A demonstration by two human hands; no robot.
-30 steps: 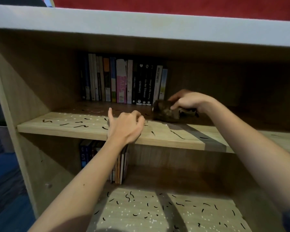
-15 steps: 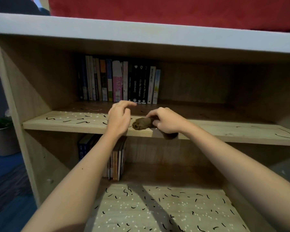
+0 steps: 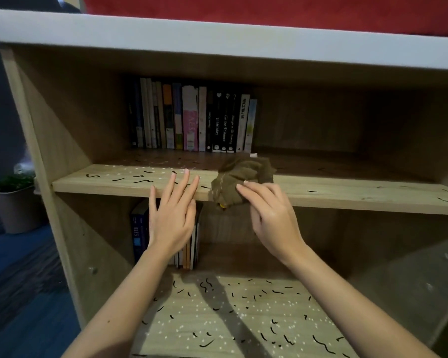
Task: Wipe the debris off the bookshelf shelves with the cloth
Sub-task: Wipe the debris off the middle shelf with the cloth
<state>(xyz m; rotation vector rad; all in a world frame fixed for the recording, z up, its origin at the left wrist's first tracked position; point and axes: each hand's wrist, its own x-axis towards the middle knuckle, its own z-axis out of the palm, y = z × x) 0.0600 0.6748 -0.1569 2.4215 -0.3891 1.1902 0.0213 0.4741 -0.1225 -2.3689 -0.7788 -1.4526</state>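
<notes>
Head view: the bookshelf (image 3: 62, 140) stands before the person, both bare arms raised to the upper shelf (image 3: 347, 195). The olive-brown cloth (image 3: 241, 174) lies on that shelf's front edge, near the middle, one corner drooping over the lip. Half a second ago it was a tight roll in the right fist. Now it is loosened and spread wider, reaching back toward the row of books (image 3: 192, 122).

The right hand (image 3: 272, 220) has dropped below the edge. Its fingers reach up nearly straight, tips on the cloth. The thumb is hidden, so I cannot tell whether it pinches the fabric.

The left hand (image 3: 172, 218), curled with a finger extended a moment ago, now has its fingers straight and fanned, tips over the shelf's front edge just left of the cloth.

Black squiggles and white specks of debris (image 3: 140, 178) lie on the shelf left of the hands. Only a few strands show to the right.

The lower shelf (image 3: 238, 316) is thickly strewn too. A potted plant (image 3: 13, 202) stands on the floor at the left.
</notes>
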